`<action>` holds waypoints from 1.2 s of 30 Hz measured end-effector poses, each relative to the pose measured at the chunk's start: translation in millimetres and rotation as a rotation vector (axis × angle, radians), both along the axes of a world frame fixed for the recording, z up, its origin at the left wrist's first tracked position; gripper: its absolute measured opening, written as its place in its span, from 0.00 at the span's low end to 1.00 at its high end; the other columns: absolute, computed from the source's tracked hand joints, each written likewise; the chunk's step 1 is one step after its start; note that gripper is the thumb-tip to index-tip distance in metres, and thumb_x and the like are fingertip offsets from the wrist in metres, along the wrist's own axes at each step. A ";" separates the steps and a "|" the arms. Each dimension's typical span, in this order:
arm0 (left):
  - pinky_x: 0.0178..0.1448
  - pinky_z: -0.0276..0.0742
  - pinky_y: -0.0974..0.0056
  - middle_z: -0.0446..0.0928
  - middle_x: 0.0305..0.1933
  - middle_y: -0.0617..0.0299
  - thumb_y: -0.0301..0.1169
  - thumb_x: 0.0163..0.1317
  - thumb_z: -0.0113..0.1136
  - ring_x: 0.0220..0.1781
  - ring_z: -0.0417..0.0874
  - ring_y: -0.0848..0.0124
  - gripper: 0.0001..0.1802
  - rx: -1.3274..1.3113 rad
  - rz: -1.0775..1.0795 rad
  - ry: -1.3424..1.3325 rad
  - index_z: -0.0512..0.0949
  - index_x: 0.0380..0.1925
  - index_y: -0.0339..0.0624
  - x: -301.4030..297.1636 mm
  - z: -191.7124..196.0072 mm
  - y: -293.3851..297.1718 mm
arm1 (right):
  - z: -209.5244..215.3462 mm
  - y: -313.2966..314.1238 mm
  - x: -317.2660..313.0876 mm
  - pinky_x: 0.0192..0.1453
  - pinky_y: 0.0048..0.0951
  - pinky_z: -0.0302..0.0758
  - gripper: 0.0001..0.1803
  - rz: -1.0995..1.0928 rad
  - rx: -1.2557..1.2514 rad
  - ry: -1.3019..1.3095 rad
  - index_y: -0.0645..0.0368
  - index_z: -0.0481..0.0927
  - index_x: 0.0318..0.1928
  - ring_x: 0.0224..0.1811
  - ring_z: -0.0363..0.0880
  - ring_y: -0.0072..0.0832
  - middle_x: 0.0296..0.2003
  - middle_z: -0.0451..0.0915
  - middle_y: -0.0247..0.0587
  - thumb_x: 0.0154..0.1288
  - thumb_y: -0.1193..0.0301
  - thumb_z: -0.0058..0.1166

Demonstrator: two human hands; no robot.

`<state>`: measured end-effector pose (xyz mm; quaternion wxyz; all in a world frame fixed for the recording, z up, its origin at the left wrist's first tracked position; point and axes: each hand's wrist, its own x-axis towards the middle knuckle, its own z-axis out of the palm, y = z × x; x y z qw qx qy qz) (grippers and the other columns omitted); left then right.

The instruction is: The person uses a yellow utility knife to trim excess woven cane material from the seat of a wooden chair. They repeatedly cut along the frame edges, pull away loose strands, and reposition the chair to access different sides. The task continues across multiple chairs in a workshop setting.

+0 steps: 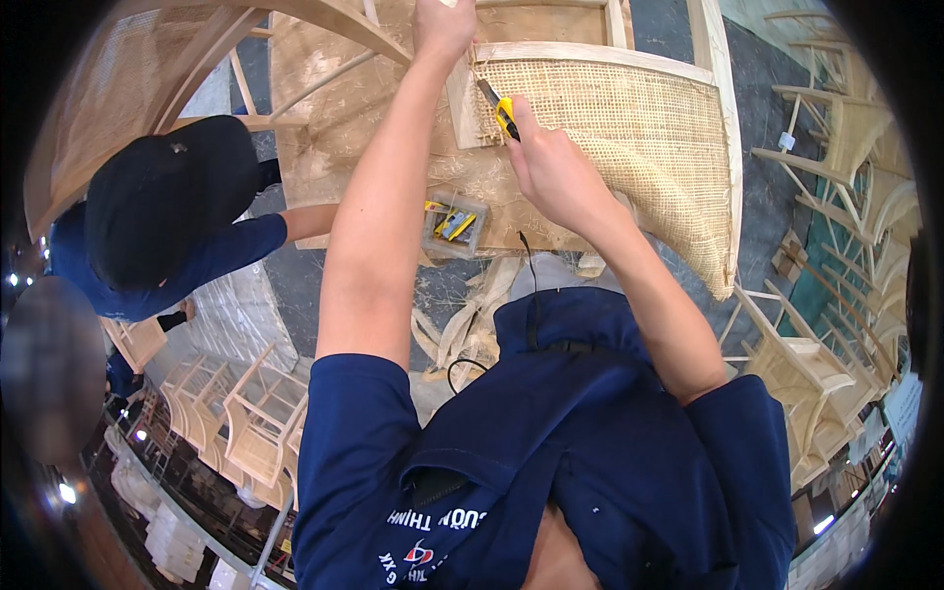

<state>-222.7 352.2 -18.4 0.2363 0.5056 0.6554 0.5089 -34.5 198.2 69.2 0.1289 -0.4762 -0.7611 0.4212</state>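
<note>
My right hand [559, 167] is closed around a yellow-and-black utility knife [507, 116]. The knife points up and left, its tip at the left edge of woven cane webbing [629, 108]. This webbing lies over a pale wooden frame [588, 54], and its loose near part curls down on the right. At the top edge of the picture, just beyond the frame's left corner, is my left hand [444, 31]. It looks closed, with a small pale thing at its fingers that I cannot make out; the picture's edge cuts off the fingertips.
A clear plastic box [456, 224] with yellow knives sits on the brown worktable [324, 98]. On the left a person in a black cap [167, 211] reaches toward it. Wooden chair frames [836, 147] stand on the right, and cane scraps [462, 324] lie on the floor.
</note>
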 end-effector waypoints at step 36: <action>0.53 0.80 0.50 0.85 0.45 0.43 0.38 0.68 0.62 0.50 0.87 0.49 0.18 -0.157 0.019 0.080 0.81 0.50 0.35 10.2 5.9 5.5 | 33.5 27.7 42.5 0.36 0.54 0.79 0.24 0.384 -0.158 -0.162 0.66 0.64 0.67 0.30 0.83 0.60 0.25 0.81 0.62 0.75 0.73 0.48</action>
